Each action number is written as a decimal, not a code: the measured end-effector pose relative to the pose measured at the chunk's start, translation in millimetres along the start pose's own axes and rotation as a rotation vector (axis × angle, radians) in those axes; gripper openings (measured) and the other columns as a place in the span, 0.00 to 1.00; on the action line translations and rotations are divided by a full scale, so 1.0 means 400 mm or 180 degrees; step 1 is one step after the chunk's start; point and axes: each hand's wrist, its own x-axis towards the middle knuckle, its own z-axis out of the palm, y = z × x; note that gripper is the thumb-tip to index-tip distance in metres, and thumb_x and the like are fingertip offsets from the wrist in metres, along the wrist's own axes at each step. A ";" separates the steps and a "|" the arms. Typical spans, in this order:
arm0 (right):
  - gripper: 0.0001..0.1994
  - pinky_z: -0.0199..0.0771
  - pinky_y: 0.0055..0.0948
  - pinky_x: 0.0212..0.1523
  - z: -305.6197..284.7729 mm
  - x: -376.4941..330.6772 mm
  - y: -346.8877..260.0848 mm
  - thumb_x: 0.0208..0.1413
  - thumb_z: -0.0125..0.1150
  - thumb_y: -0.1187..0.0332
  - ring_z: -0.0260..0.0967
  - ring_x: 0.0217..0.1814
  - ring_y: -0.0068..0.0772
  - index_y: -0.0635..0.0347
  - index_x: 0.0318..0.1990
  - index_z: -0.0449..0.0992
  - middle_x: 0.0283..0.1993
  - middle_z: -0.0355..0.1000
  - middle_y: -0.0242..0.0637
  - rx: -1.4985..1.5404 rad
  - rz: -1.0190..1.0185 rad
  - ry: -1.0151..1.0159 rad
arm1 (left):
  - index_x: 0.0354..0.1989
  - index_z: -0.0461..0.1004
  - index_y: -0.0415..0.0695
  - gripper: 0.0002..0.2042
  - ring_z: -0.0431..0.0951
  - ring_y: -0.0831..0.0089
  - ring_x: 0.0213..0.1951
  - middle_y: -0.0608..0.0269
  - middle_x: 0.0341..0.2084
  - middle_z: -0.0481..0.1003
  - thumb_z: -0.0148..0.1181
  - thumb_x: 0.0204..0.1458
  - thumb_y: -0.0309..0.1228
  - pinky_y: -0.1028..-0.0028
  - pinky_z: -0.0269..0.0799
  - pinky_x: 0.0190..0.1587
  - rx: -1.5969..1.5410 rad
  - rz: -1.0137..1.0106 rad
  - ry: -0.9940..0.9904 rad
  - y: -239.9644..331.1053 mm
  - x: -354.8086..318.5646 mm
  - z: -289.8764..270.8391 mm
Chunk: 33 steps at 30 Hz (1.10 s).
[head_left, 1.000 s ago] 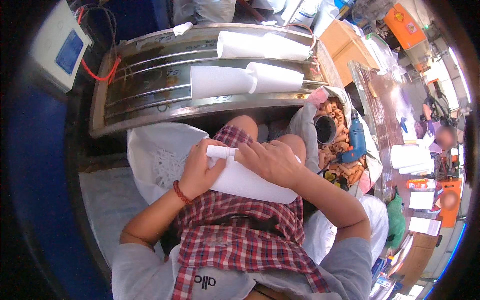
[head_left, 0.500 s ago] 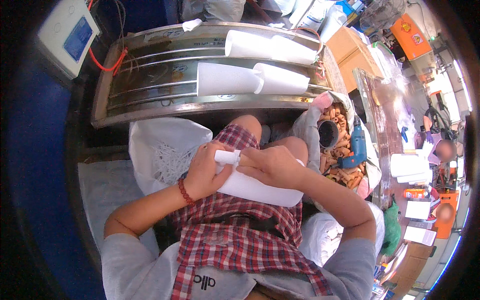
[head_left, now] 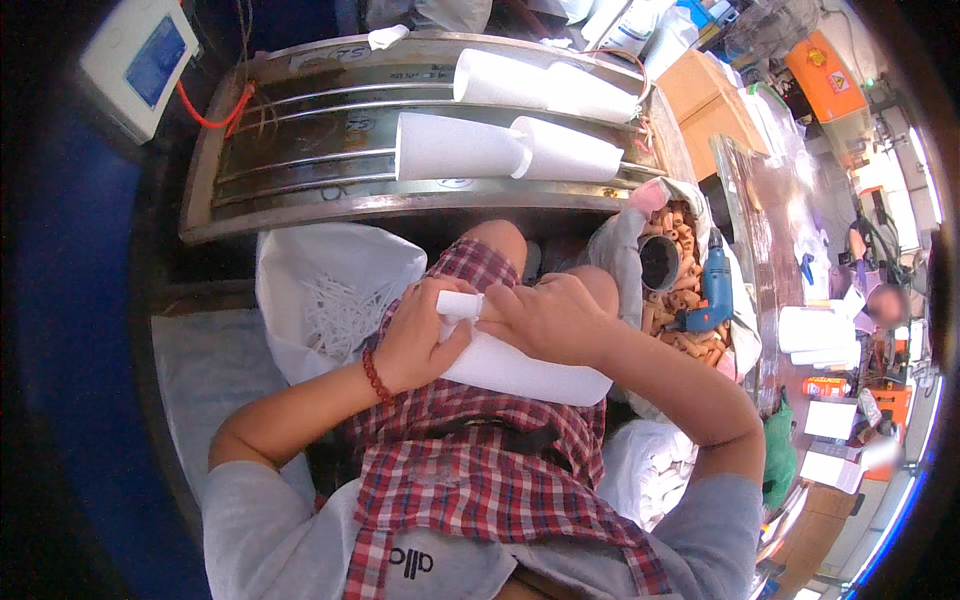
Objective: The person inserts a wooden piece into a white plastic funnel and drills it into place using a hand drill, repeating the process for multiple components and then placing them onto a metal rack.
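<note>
A white cone-shaped sleeve [head_left: 530,372] lies across my lap, its wide end to the right. At the left its narrow white neck [head_left: 458,304] sits between my hands. My left hand [head_left: 418,338] is closed around that neck, thumb and fingers on either side. Pressed against the neck from the right, my right hand [head_left: 555,318] is closed, its fingertips bunched together. Whether those fingers also hold a small part is hidden. Beyond my knees, white cones [head_left: 460,147] of the same kind lie on metal rods over a framed trough [head_left: 300,212].
A white bag of thin white strips [head_left: 335,312] stands left of my knees. To the right, a sack holds brown tubes [head_left: 688,255], a dark round cup [head_left: 658,263] and a blue power drill [head_left: 716,290]. A white control box [head_left: 138,65] hangs far left. People work far right.
My right hand has shifted slightly up and its fingers have closed in tighter by the neck. The left hand keeps its grip on the sleeve. The view has tilted a little.
</note>
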 end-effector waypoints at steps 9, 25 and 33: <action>0.17 0.67 0.46 0.31 -0.030 -0.008 0.006 0.61 0.45 0.53 0.68 0.28 0.56 0.60 0.35 0.69 0.27 0.70 0.52 0.2012 0.0771 -0.0438 | 0.45 0.64 0.41 0.16 0.71 0.56 0.44 0.52 0.40 0.71 0.56 0.47 0.27 0.65 0.64 0.48 -0.0169 -0.0282 -0.0207 0.015 0.022 0.003; 0.17 0.70 0.24 0.40 0.282 -0.937 0.403 0.55 0.56 0.59 0.69 0.40 0.28 0.58 0.49 0.68 0.43 0.69 0.34 0.3958 0.4815 0.4334 | 0.45 0.67 0.37 0.16 0.71 0.64 0.45 0.53 0.41 0.70 0.56 0.48 0.27 0.70 0.67 0.47 0.0880 0.0180 -0.1491 -0.001 0.308 0.100; 0.18 0.74 0.37 0.42 0.281 -0.832 0.502 0.53 0.58 0.57 0.71 0.42 0.32 0.58 0.46 0.68 0.39 0.71 0.36 0.5332 0.3866 0.5138 | 0.38 0.73 0.47 0.09 0.74 0.60 0.36 0.59 0.36 0.70 0.57 0.47 0.30 0.64 0.71 0.38 0.0836 0.1567 -0.2079 0.082 0.566 0.472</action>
